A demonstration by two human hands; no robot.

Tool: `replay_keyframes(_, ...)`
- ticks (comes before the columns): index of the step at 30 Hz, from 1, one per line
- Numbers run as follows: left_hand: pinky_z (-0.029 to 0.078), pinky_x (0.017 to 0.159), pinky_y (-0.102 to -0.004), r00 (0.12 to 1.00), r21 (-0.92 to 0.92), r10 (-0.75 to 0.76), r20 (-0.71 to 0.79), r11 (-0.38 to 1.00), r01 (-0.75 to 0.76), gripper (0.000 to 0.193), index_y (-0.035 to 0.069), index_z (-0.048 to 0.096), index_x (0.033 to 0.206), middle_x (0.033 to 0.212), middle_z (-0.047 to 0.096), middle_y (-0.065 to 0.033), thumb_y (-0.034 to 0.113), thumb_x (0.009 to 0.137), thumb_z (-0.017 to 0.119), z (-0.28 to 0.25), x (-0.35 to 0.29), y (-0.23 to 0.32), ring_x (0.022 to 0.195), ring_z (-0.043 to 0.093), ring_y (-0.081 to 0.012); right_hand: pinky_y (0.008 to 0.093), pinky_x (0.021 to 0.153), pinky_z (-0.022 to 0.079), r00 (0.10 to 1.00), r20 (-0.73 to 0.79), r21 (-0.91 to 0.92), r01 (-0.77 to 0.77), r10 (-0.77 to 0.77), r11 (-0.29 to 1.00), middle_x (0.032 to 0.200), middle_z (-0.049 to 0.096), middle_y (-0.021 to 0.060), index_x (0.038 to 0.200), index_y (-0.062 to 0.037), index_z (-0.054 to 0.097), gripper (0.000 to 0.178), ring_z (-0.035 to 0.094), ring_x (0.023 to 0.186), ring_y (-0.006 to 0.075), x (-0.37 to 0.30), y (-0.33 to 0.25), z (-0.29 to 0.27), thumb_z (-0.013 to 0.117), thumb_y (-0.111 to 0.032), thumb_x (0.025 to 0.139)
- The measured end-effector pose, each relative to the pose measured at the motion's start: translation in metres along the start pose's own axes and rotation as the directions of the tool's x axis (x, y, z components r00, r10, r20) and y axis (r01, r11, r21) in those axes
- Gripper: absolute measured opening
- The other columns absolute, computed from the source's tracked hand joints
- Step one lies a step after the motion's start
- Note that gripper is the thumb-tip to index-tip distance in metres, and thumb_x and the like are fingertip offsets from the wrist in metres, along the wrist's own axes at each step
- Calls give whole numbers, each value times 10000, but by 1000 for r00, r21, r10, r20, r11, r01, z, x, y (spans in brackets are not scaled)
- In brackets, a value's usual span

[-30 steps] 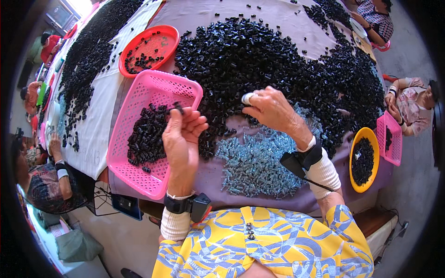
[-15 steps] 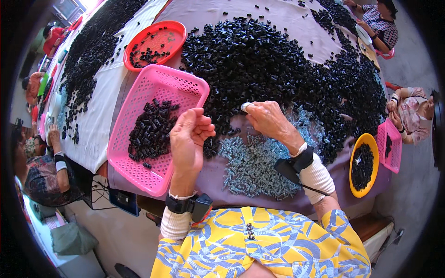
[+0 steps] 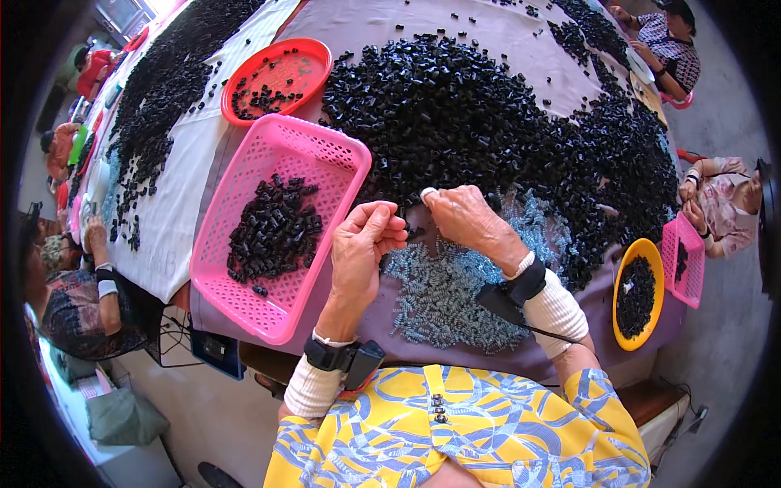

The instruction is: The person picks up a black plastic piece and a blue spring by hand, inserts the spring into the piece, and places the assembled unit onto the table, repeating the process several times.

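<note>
The left hand (image 3: 358,252) is half curled, its thumb laid against the index finger; I cannot tell whether it has hold of a part. At its 2 to 3 o'clock, just beside it, the right hand (image 3: 470,215) has thumb and forefinger drawn together, with a white cover on one fingertip; anything pinched there is too small to make out. From the two hands, a loose heap of black parts (image 3: 439,106) spreads at 12 to 1 o'clock on the table (image 3: 358,28), and pale blue springs (image 3: 455,305) lie at 5 o'clock. A pink basket (image 3: 333,167) stands at 9 o'clock, with more black parts inside. The red tray (image 3: 305,69) sits between 10 and 11 o'clock, the yellow tray (image 3: 633,343) between 3 and 4. Beyond the pink basket, faint writing (image 3: 168,264) marks the white cloth (image 3: 175,220), too blurred to read.
</note>
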State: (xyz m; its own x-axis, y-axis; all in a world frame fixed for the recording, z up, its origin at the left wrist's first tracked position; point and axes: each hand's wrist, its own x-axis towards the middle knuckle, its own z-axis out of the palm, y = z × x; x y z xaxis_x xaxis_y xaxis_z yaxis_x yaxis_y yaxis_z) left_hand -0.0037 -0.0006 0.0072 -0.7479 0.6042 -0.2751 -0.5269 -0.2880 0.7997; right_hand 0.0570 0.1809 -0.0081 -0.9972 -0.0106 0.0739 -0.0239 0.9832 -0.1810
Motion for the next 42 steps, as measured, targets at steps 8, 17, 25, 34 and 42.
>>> replay_keyframes(8, 528, 636, -244, 998, 118, -54, 15, 992, 52, 183, 26, 588, 1011, 819, 637, -60, 175, 908, 561, 5, 6, -10, 703, 622, -125, 428, 565, 476, 1000, -17, 130, 11, -9, 991, 676, 602, 163, 793, -23, 531, 97, 618, 667, 338, -3, 13, -8, 570, -95, 742)
replay_keyframes(17, 526, 655, -256, 985, 129, -96, 144, 989, 77, 245, 6, 567, 1064, 857, 640, -67, 158, 876, 610, 10, 15, -18, 717, 626, -128, 383, 518, 469, 995, -88, 617, 92, -48, 782, 641, 589, 157, 798, -3, 509, 151, 609, 599, 329, -2, -4, -43, 605, -86, 717)
replay_keyframes(25, 544, 736, -338, 959, -224, -105, 264, 960, 167, 175, 29, 567, 1064, 870, 643, -108, 113, 918, 519, -3, 16, -15, 784, 647, -204, 294, 513, 473, 975, -198, 692, 71, 95, 718, 640, 607, 115, 853, -3, 540, 146, 612, 558, 193, -12, 5, -40, 625, -56, 746)
replay_keyframes(34, 538, 722, -316, 930, -261, -118, 348, 941, 217, 188, 21, 574, 1061, 856, 645, -97, 132, 914, 537, -4, 16, -16, 770, 646, -185, 312, 509, 465, 975, -221, 680, 132, 30, 722, 642, 597, 123, 834, 0, 533, 189, 617, 568, 238, -9, -5, -43, 662, -114, 755)
replay_keyframes(42, 544, 685, -314, 960, 83, 32, 278, 995, -57, 205, 14, 563, 1080, 886, 649, -121, 108, 897, 559, 4, 12, -7, 761, 648, -199, 319, 507, 465, 973, -230, 634, 151, 0, 758, 646, 594, 140, 824, -2, 525, 209, 610, 562, 266, -9, -5, -51, 667, -138, 752)
